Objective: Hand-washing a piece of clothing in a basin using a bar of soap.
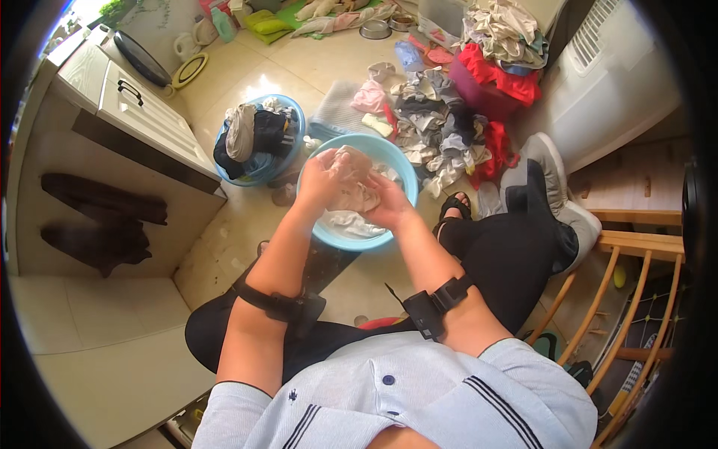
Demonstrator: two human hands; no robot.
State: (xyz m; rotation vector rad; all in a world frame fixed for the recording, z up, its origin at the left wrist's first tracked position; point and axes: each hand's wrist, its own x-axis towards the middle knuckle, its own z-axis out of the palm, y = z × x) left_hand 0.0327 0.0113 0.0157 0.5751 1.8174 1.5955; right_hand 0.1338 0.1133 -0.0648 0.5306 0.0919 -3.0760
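Over a light-blue plastic basin [412, 185] I hold a wet beige cloth [353, 185] bunched between both hands. My left hand [324, 178] grips its upper left side, and some of those fingers are hidden in the folds. My right hand [390, 203] supports the cloth from the lower right, with the fingers curled around it. Below, white laundry [353, 224] lies in the basin. Whether there is water under it cannot be made out clearly.
A second blue basin [300, 120] heaped with dark and pale clothes [252, 134] stands at the upper left. Loose clothes [440, 118] cover the floor to the right, beside a purple tub [477, 90]. A white cabinet [140, 106] borders the left, a wooden rack [628, 303] the right.
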